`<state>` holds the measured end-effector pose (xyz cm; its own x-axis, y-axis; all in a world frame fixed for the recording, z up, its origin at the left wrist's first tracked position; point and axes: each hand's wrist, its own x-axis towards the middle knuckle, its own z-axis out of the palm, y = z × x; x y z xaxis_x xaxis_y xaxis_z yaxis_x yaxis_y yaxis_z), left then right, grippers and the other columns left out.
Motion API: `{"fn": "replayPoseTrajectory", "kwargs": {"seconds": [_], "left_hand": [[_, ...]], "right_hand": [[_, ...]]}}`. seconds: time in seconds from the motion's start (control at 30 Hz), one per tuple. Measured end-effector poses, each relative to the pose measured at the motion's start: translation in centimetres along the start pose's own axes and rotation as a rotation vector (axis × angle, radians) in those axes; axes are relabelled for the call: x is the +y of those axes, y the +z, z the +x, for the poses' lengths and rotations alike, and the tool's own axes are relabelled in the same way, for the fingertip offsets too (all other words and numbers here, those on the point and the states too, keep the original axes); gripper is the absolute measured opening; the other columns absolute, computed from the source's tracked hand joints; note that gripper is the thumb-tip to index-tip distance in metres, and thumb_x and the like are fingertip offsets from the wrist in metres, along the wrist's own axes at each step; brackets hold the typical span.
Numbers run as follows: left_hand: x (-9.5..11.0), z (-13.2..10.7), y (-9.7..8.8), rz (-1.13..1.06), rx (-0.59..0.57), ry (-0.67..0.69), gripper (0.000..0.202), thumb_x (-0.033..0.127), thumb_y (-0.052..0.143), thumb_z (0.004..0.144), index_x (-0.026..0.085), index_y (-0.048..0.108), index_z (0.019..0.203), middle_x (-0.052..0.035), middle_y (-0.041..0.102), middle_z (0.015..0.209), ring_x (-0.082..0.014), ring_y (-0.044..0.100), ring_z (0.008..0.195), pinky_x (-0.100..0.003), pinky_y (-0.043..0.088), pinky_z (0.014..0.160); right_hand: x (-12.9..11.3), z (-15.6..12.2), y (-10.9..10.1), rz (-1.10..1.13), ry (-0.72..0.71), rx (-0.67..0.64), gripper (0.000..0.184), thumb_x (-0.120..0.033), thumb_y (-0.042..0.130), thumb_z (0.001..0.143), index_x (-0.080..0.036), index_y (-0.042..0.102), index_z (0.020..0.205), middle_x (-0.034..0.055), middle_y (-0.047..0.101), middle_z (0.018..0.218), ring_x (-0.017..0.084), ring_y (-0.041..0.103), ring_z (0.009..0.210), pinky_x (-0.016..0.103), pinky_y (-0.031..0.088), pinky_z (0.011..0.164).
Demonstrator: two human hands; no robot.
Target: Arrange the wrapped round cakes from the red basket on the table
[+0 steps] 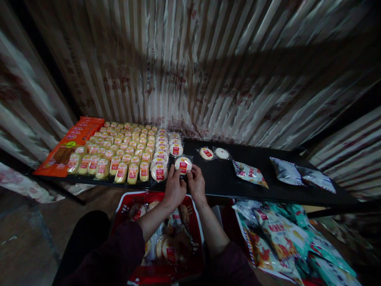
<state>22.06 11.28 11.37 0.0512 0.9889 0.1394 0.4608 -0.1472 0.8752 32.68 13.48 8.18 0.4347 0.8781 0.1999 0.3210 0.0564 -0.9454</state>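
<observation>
On the black shelf (226,180), my left hand (174,186) and my right hand (196,183) are side by side, fingers pinched on the near edge of one clear-wrapped round cake with a red label (183,164). It lies flat at the right end of a column of the same round cakes (160,157). Rows of smaller yellow wrapped cakes (119,153) fill the shelf to the left. Under my forearms a red basket (125,204) holds more wrapped round cakes.
Orange flat packets (73,139) lie at the shelf's far left. Two more round cakes (213,153), a red-and-white snack bag (249,173) and silvery bags (300,172) sit to the right. Colourful snack bags (282,234) are piled below right. Striped plastic sheeting (208,71) hangs behind.
</observation>
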Motion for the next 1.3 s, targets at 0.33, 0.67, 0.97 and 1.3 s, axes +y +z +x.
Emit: {"fn": "replayPoseTrajectory", "kwargs": {"seconds": [0.33, 0.67, 0.97, 1.3], "left_hand": [[0.0, 1.8, 1.0, -0.044, 0.022, -0.012, 0.040, 0.012, 0.047, 0.080, 0.012, 0.059, 0.118, -0.0132, 0.035, 0.150, -0.0274, 0.027, 0.141, -0.042, 0.023, 0.117], [-0.4, 3.8, 2.2, -0.032, 0.024, -0.011, 0.043, 0.017, 0.041, 0.084, 0.009, 0.056, 0.123, -0.0145, 0.031, 0.151, -0.0285, 0.020, 0.143, -0.045, 0.016, 0.118], [-1.4, 5.1, 2.8, -0.050, 0.048, 0.021, 0.039, 0.018, 0.041, 0.085, 0.017, 0.058, 0.120, -0.0101, 0.045, 0.144, -0.0258, 0.024, 0.142, -0.049, 0.017, 0.118], [-1.6, 5.7, 3.0, 0.009, 0.028, -0.007, 0.042, 0.019, 0.037, 0.088, 0.012, 0.056, 0.123, -0.0140, 0.045, 0.143, -0.0260, 0.024, 0.142, -0.049, 0.016, 0.118]], "right_hand": [[1.8, 2.4, 0.8, -0.032, 0.002, -0.008, 0.038, -0.037, 0.052, 0.078, -0.018, 0.056, 0.112, 0.0096, 0.070, 0.097, 0.022, 0.066, 0.086, 0.037, 0.051, 0.080], [1.7, 4.5, 2.3, -0.072, 0.005, -0.013, 0.033, -0.029, 0.054, 0.075, -0.019, 0.058, 0.105, 0.0075, 0.071, 0.089, 0.021, 0.066, 0.080, 0.035, 0.051, 0.075], [1.4, 5.7, 3.1, -0.115, -0.041, -0.051, 0.030, -0.029, 0.053, 0.075, -0.019, 0.059, 0.102, 0.0056, 0.071, 0.085, 0.020, 0.066, 0.074, 0.033, 0.050, 0.072], [1.0, 6.4, 3.5, -0.244, -0.025, -0.087, 0.028, -0.025, 0.052, 0.077, -0.019, 0.060, 0.103, 0.0067, 0.071, 0.089, 0.020, 0.065, 0.078, 0.034, 0.049, 0.074]]}}
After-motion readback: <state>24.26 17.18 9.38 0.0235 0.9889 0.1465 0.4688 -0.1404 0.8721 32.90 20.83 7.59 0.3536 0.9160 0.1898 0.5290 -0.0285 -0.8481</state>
